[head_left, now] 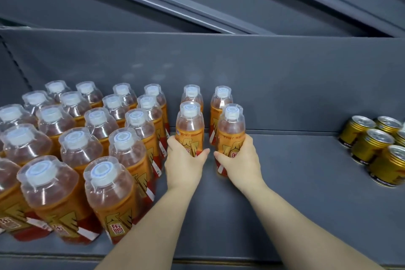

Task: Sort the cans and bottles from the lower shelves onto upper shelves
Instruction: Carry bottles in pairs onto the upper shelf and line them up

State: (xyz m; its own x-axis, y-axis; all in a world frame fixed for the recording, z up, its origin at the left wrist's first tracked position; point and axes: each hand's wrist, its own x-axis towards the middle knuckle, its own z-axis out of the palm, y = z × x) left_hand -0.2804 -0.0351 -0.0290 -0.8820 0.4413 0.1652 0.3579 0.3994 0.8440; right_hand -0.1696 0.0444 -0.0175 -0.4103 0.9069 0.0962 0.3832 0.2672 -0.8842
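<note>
Even, soft light; sharp centre, wide-angle bending at the edges.

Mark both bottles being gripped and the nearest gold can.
Left gripped bottle (pixel 189 126): head view, orange shoulder below the cap.
Right gripped bottle (pixel 231 128): head view, orange shoulder below the cap.
Nearest gold can (pixel 385 170): head view, gold side wall.

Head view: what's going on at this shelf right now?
A person's left hand grips one orange plastic bottle with a clear overcap; the right hand grips a second orange bottle. Both are upright down at the grey metal shelf, each in front of another such bottle. A packed block of the same bottles stands to the left, gold metal cans to the right.
</note>
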